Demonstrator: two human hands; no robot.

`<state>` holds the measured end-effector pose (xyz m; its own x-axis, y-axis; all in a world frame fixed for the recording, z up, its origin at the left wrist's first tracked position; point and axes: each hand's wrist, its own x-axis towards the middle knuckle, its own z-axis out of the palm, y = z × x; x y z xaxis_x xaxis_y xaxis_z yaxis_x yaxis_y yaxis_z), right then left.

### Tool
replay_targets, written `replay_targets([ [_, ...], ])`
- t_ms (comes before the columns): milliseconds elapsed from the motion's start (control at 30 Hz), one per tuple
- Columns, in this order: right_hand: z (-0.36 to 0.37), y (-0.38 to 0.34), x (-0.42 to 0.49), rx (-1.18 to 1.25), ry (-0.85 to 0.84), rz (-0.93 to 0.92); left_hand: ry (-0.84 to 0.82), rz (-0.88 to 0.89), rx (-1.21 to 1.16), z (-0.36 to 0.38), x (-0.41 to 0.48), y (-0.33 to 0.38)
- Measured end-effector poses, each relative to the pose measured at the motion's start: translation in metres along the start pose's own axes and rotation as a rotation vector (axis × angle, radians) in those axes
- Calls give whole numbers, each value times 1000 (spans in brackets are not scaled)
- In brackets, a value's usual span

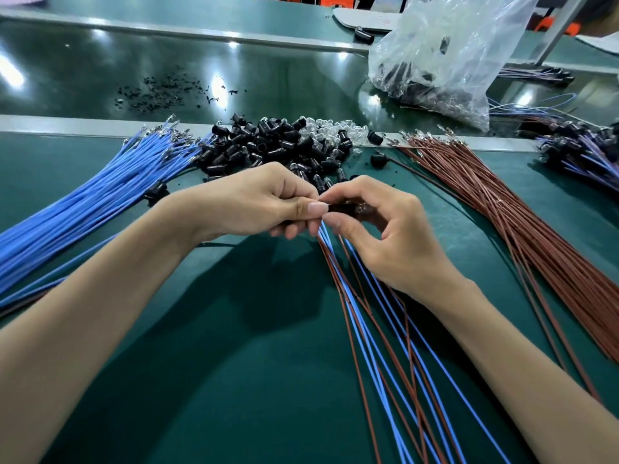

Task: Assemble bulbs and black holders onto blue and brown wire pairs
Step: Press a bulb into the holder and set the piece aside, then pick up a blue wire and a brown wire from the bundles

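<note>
1. One black holder (341, 208) sits pinched between both hands, above the middle of the green table (234, 380).
2. Right hand (385, 236): thumb and forefinger grip the holder, with the other fingers loosely curled behind.
3. Left hand (264, 202): fingers curled in tight, its thumb and forefinger pinching the wire pairs (368, 329) just where they meet the holder's left end.
4. Both forearms reach in from the near edge and meet knuckle to knuckle, wrists raised off the table.
5. Holder lies left to right, its glassy bulb (361, 208) end pointing right, into the right palm.
6. Several blue and brown wires trail from the pinch down towards the near edge, fanning apart.
7. Just beyond the hands lies a heap of loose holders (268, 145) and clear bulbs (328, 128).
8. Blue wire bundle (83, 209) lies to the left, brown wire bundle (522, 236) to the right.
9. Plastic bag (445, 55) stands far right.
</note>
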<state>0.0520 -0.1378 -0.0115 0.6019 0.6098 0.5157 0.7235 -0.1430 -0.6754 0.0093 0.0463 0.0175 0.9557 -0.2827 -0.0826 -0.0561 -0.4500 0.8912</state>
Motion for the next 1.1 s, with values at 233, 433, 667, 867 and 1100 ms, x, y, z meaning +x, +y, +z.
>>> replay_targets([
  [233, -4, 3, 4, -130, -24, 15, 4, 15, 127, -6, -2, -2],
  [433, 1, 4, 4, 47, 70, 111, -27, -17, 167, -9, -2, 6],
  [667, -6, 7, 7, 65, 349, 273, 296, -47, -115, -4, 3, 31],
  [867, -21, 22, 7, -289, 407, 424, 458, -233, -525, 3, 13, 24],
  [1100, -45, 40, 1, -858, 155, 715, 464, -313, 24, 12, 17, -13],
])
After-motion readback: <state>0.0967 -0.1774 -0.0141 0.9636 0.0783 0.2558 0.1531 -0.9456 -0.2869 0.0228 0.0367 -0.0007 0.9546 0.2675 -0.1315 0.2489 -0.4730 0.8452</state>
